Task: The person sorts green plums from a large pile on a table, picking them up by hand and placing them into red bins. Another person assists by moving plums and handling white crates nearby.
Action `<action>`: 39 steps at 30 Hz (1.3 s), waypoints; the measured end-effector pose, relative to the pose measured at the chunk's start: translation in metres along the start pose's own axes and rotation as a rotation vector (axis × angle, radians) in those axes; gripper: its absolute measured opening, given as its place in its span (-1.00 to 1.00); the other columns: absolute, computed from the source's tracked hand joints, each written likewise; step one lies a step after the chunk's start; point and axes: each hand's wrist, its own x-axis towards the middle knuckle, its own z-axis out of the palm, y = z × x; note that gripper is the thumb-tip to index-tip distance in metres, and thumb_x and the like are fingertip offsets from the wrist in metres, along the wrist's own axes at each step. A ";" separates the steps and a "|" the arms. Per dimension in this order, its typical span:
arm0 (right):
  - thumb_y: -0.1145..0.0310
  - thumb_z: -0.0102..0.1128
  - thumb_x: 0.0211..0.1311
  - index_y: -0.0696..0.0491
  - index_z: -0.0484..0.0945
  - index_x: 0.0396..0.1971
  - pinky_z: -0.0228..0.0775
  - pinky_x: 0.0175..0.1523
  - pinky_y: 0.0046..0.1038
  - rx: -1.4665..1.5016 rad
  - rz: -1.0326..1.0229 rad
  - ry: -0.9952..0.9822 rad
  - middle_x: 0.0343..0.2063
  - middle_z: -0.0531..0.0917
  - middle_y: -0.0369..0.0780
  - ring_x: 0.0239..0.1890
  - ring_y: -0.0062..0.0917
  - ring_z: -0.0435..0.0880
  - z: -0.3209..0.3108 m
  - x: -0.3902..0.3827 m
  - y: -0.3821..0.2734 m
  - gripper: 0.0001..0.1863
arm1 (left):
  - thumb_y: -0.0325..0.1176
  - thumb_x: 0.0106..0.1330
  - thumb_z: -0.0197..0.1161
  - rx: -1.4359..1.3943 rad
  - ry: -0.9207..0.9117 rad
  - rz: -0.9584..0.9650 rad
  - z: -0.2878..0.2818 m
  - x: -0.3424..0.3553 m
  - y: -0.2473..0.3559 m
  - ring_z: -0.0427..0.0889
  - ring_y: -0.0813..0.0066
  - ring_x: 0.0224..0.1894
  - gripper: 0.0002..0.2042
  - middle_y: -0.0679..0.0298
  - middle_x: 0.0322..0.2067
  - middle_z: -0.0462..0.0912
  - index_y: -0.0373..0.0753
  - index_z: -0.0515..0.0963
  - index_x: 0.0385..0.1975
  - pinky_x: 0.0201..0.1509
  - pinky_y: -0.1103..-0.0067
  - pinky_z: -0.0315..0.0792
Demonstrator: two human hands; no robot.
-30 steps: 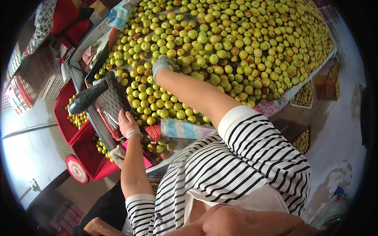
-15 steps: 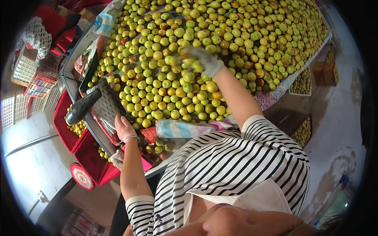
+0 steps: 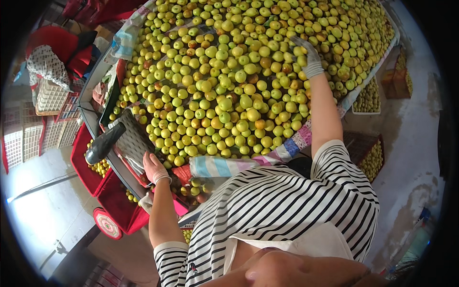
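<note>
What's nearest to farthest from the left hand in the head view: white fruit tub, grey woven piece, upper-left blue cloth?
1. Grey woven piece: beside the left hand.
2. Blue cloth: ahead, upper left.
3. White fruit tub: far right.

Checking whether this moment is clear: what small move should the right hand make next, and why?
Perhaps draw the right hand gently toward the left hand: it is stretched out among the fruit, and many loose pieces lie between the two hands.
</note>
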 end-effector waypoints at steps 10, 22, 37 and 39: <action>0.14 0.14 0.26 0.13 0.49 0.13 0.55 -0.05 -0.50 -0.060 0.135 -0.307 0.06 0.58 -0.23 0.05 -0.51 0.54 0.057 0.019 0.066 -0.49 | -0.05 0.45 -0.13 0.001 -0.017 0.019 0.004 0.002 -0.004 0.46 0.09 0.17 -0.53 0.10 0.16 0.48 -0.24 0.43 0.16 0.19 0.34 0.36; 0.11 0.36 0.02 -0.03 0.66 -0.06 0.23 0.34 -0.36 -0.390 0.181 -1.050 0.03 0.62 -0.17 0.15 -0.36 0.47 0.198 0.047 0.120 -0.55 | -0.07 0.45 -0.11 -0.003 -0.014 0.009 0.001 0.003 0.005 0.46 0.10 0.18 -0.55 0.09 0.15 0.50 -0.26 0.46 0.13 0.21 0.35 0.35; 0.29 0.09 0.19 0.04 0.69 -0.13 0.54 0.00 -0.23 -2.269 -0.281 -0.212 -0.10 0.71 -0.14 -0.06 -0.33 0.70 0.229 0.218 0.020 -0.69 | -0.17 0.44 -0.02 0.005 -0.003 0.017 -0.002 0.001 0.009 0.48 0.07 0.17 -0.62 0.06 0.14 0.51 -0.26 0.49 0.10 0.21 0.34 0.37; 0.33 0.10 0.16 0.03 0.70 -0.14 0.53 0.00 -0.23 -2.351 -0.029 -0.374 -0.12 0.71 -0.12 -0.08 -0.30 0.69 0.259 0.196 0.003 -0.69 | -0.18 0.43 0.00 0.024 -0.006 0.010 -0.002 0.000 0.008 0.49 0.07 0.15 -0.63 0.07 0.14 0.51 -0.24 0.48 0.10 0.18 0.34 0.39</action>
